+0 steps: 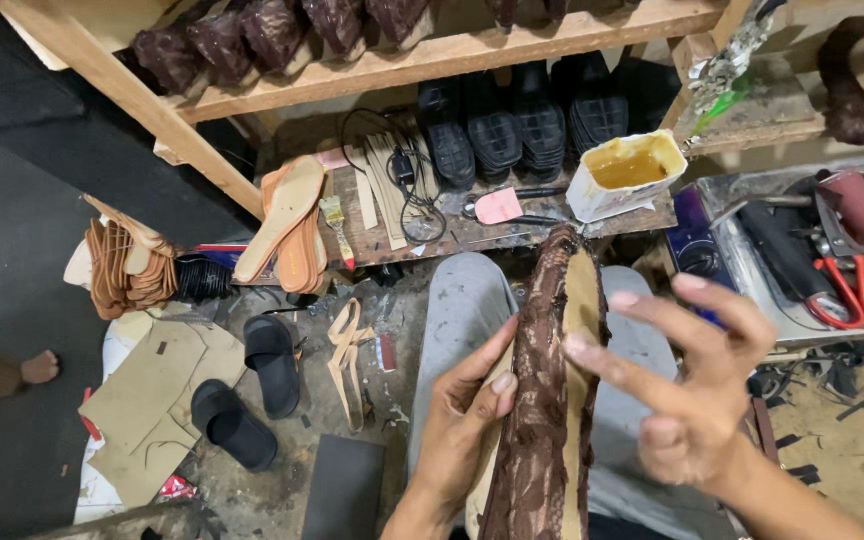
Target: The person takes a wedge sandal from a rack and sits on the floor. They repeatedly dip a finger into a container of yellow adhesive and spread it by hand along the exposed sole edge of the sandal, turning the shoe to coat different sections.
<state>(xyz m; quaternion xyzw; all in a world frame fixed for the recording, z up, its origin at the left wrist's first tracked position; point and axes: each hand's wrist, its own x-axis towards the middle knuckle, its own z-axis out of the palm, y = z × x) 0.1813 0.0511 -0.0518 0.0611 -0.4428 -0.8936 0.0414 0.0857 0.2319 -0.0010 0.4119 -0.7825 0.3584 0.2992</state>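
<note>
Head view: left hand (462, 425) grasps brown lace shoe upper (544, 400) on last, thumb pressing edge; right hand (687, 395) released, fingers spread, touching insole beside glue tub (627, 172).

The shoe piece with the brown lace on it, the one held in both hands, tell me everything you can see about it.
The shoe piece is a long, narrow form wrapped in dark brown lace, with a pale tan sole face showing along its right side. It stands nearly upright over the person's lap, toe end pointing away. The left hand grips its lower left edge, thumb pressed on the lace. The right hand, fingers spread and blurred, touches the tan face with a fingertip.
</note>
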